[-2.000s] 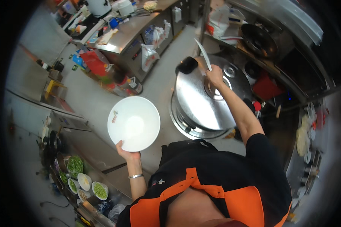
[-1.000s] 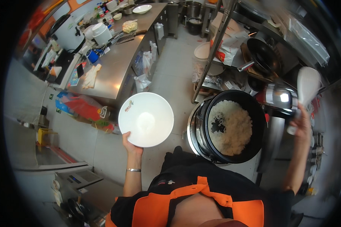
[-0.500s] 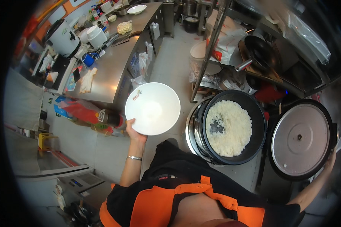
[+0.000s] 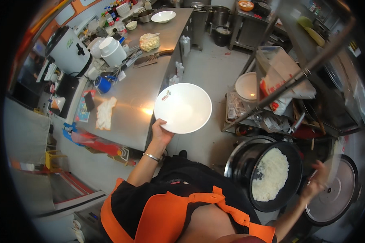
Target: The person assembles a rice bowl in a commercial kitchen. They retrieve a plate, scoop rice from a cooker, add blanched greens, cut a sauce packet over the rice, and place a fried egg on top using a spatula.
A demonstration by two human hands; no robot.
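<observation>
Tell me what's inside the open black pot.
White rice lies in the black pot, with a dark gap toward the rice's left side. Whatever is beneath the rice is covered and can't be seen.

The bowl (image 4: pixel 183 108) is in the left grip (image 4: pixel 161 134), right of the worktop (image 4: pixel 129 90). Farther right, rice (image 4: pixel 271 175) lies in the cooker pot (image 4: pixel 295 169); beyond is the lid (image 4: pixel 343 184), behind the right grip (image 4: pixel 317 183) and its rice paddle (image 4: pixel 333 169). A plate (image 4: pixel 163 16) lies near the worktop's far edge.

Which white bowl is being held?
The large white bowl, in the left hand; the shallow white bowl and small bowl sit on the steel counter.
</observation>
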